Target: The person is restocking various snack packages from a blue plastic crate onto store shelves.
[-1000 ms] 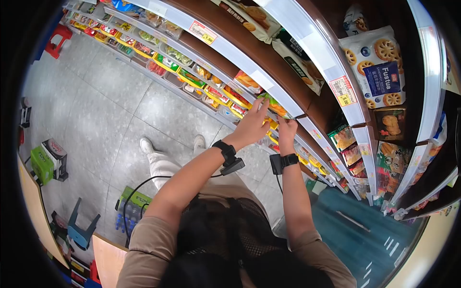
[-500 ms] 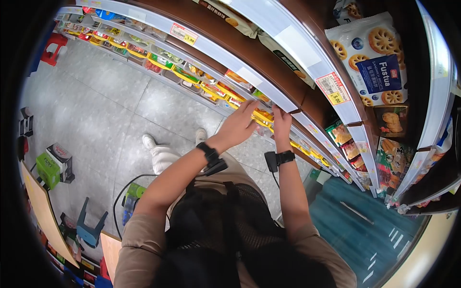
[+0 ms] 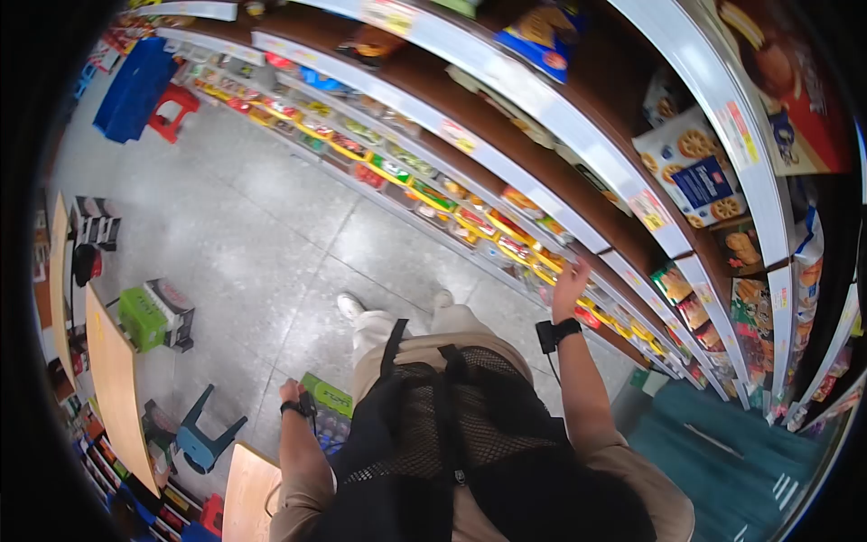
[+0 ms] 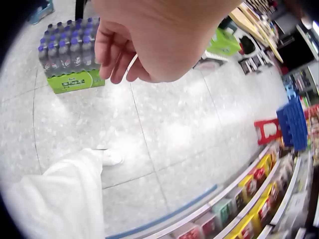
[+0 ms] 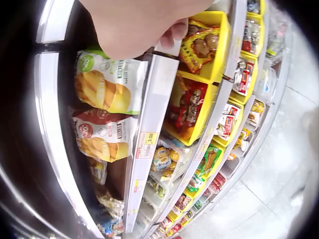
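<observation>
My left hand (image 3: 291, 391) hangs low at my side, away from the shelves, fingers loosely curled. In the left wrist view the same hand (image 4: 149, 40) holds nothing and is over the floor, close to a pack of bottles (image 4: 70, 50) in this view. My right hand (image 3: 571, 285) is up at the shelf front, with no item seen in it. In the right wrist view its fingertips are right at the shelf edge (image 5: 158, 82), beside a white and green snack bag (image 5: 109, 82). A white and dark red snack bag (image 5: 104, 132) lies next to that one.
Yellow bins (image 5: 192, 109) of small packets line the lower shelf. A Fustua biscuit bag (image 3: 700, 172) sits higher up. Behind me are a blue stool (image 3: 206, 434), a wooden tabletop (image 3: 117, 379) and a green carton (image 3: 143, 318). A teal surface (image 3: 695, 452) lies at right.
My left hand has left the shelf and dropped to my side. My right hand stays near the shelf front. The head view has swung, showing more floor and shelving at left.
</observation>
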